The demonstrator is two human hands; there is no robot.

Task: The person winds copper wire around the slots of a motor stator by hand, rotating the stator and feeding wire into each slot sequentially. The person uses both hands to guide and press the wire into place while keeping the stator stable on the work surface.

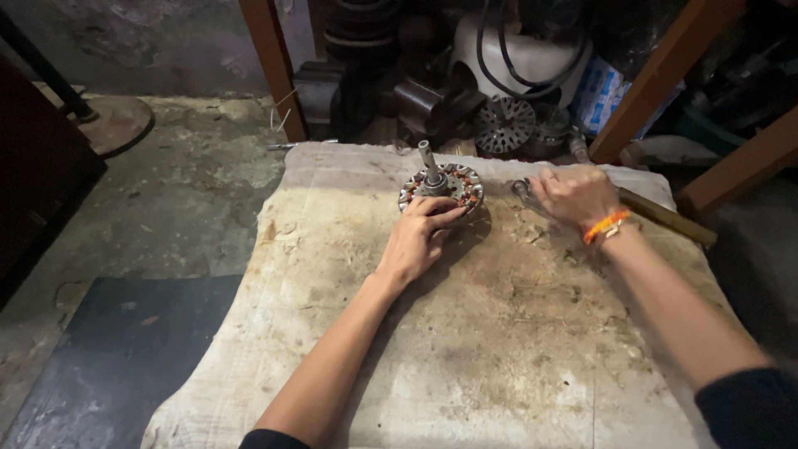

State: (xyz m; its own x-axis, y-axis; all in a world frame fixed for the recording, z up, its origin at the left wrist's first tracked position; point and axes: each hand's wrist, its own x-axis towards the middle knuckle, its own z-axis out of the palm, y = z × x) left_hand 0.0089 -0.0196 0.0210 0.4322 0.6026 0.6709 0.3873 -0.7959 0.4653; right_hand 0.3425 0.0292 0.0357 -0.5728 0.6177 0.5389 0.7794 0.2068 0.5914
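My left hand [413, 239] pinches the round copper-wound stator [441, 186] by its near rim; my right hand [573, 195] curls over metal pliers [524, 194] on stained cloth [465, 349].

Small repair workshop, floor-level. Stained cloth [465, 333] spread on rough concrete floor [183, 191]; far side has piled motor parts [503, 125], a white housing [532, 54] with black cables, and wooden frame legs [270, 58]. Grimy, dim.

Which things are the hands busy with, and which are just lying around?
In use: motor stator under left hand; metal tool and wooden handle by right hand.
Lying about: fan parts, white casing, round base.
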